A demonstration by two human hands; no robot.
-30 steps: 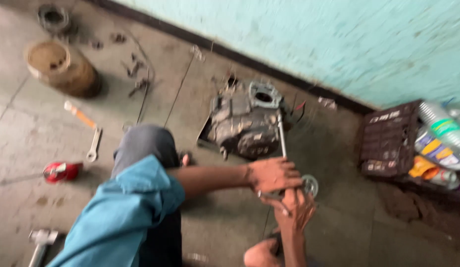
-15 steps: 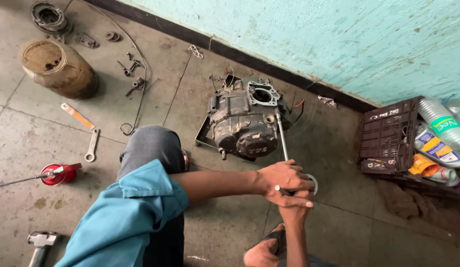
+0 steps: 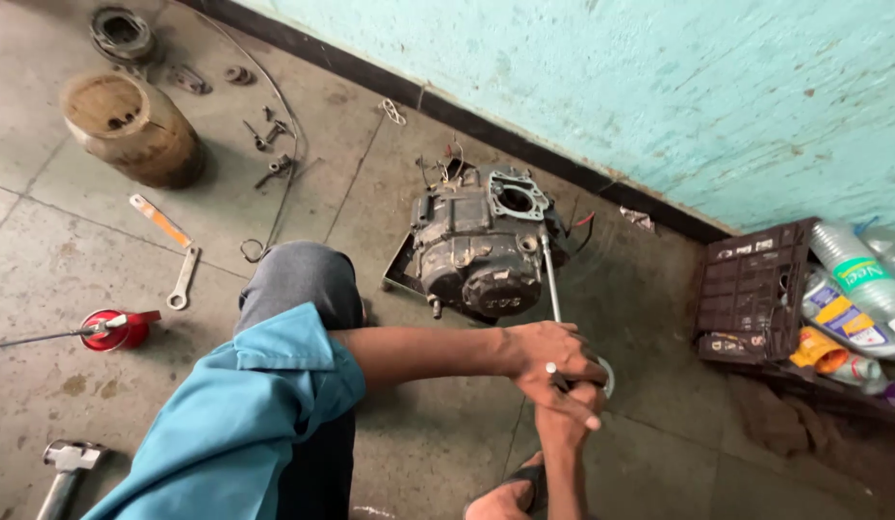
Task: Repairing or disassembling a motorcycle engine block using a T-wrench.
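Observation:
A grimy engine block [image 3: 481,246] sits on the concrete floor in front of me, near the wall. A long thin metal rod [image 3: 550,279] runs from its right side down toward me. My left hand [image 3: 548,351] is closed around the lower end of that rod. My right hand [image 3: 570,416] comes up from below and grips the same end just under the left, next to a round metal piece [image 3: 607,376] partly hidden behind the fingers. My knee in grey trousers [image 3: 298,279] and a blue sleeve [image 3: 245,414] fill the lower left.
On the left lie a rusty round can [image 3: 129,125], a spanner [image 3: 182,279], an orange-handled tool [image 3: 158,220], a red oil can [image 3: 115,329] and a hammer [image 3: 67,467]. A dark crate [image 3: 755,289] and plastic bottles [image 3: 852,279] stand at right. A turquoise wall [image 3: 611,87] runs behind.
The view has shifted and sharpened. Both hands stay clasped on the rod's end, with the left hand slightly lower and the right hand tucked tighter beneath it.

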